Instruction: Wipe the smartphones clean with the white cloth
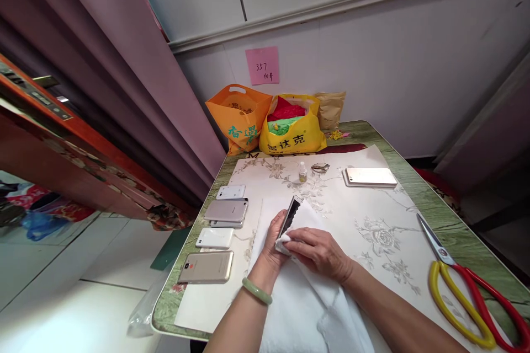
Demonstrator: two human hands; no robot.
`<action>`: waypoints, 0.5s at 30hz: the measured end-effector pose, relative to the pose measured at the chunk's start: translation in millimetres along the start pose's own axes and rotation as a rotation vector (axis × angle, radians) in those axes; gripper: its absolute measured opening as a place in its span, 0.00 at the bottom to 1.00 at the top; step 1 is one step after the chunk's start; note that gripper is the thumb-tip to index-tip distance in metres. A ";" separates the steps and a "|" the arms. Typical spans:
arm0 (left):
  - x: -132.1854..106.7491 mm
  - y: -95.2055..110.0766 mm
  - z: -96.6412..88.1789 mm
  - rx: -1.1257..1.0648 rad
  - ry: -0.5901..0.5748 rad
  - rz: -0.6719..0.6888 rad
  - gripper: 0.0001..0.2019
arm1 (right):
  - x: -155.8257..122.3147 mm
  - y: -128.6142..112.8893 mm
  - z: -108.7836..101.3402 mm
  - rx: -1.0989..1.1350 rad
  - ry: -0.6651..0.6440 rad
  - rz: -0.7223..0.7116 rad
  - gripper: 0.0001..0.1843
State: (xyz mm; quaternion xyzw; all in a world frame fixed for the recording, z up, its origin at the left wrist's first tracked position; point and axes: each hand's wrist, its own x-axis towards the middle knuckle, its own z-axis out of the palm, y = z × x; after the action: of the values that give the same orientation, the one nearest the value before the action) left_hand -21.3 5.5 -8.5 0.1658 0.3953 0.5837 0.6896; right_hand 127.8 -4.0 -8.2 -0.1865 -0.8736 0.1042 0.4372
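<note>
Floral paper covers your table; your left hand grips a smartphone on edge, your right hand pinches a white cloth against it.

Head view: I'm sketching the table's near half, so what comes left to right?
beige phone at the left edge → left hand gripping a dark-screened phone → right hand holding a white cloth → scissors

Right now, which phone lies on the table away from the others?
The pale gold phone, right of the small bottle. The rest form a row by the left table edge, bar the black-faced phone in the left hand.
</note>
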 end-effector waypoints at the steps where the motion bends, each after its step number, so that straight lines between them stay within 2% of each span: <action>1: 0.3 -0.7 0.2 -0.016 -0.007 -0.002 0.13 | -1.3 4.1 0.2 -0.023 0.042 0.068 0.15; 4: 1.0 -3.5 0.7 -0.054 -0.055 -0.005 0.12 | -4.5 17.4 -0.8 -0.142 0.179 0.345 0.19; 6: 1.2 -4.5 0.6 -0.057 -0.085 -0.001 0.10 | -4.2 20.6 -2.0 -0.201 0.221 0.424 0.23; 9: 1.0 -3.4 -0.9 -0.068 -0.083 -0.014 0.12 | 0.8 11.3 -2.9 -0.189 0.187 0.317 0.24; 13: 0.6 -1.0 -3.4 -0.082 0.028 -0.033 0.15 | 7.3 -8.2 -1.1 -0.025 0.023 0.001 0.20; 15: 1.1 -1.2 -3.2 -0.070 0.078 -0.027 0.15 | 6.4 -8.6 0.3 0.020 -0.006 -0.066 0.19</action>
State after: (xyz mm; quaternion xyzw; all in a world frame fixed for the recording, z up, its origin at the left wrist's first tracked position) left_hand -22.8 5.5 -11.8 0.1136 0.4034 0.5937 0.6869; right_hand 122.1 -9.2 -0.8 -0.1528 -0.8795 0.0988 0.4397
